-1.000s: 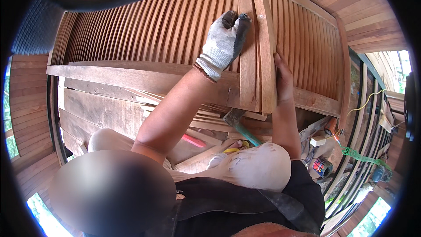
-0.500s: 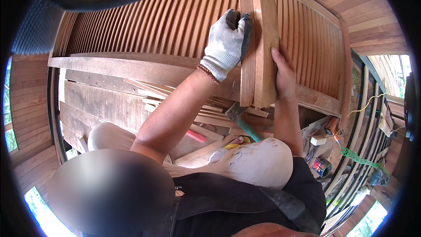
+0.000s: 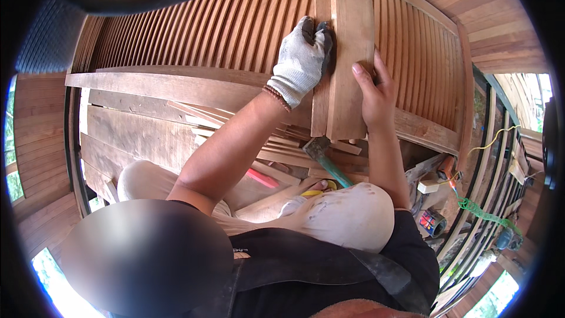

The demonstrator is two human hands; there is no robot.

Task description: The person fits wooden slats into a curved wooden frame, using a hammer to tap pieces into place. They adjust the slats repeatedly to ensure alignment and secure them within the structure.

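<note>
Left hand (image 3: 300,59), in a grey-white knit glove with dark-coated fingers, is curled at the left side of a smooth, straight-edged brown wooden board (image 3: 352,53); whether it pinches anything cannot be told. Bare right hand (image 3: 379,94) clasps the board's right edge, thumb on the broad face. The board lies across a ridged, parallel-slatted brown wooden panel (image 3: 229,29); beyond, reddish planks (image 3: 494,17).

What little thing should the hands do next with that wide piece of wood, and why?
Maybe the bare right hand should grip the wide board more firmly: its thumb rests on the face near the right edge, and the fingers look only loosely curled there. The gloved left hand is at the other side, over the narrow board.
</note>
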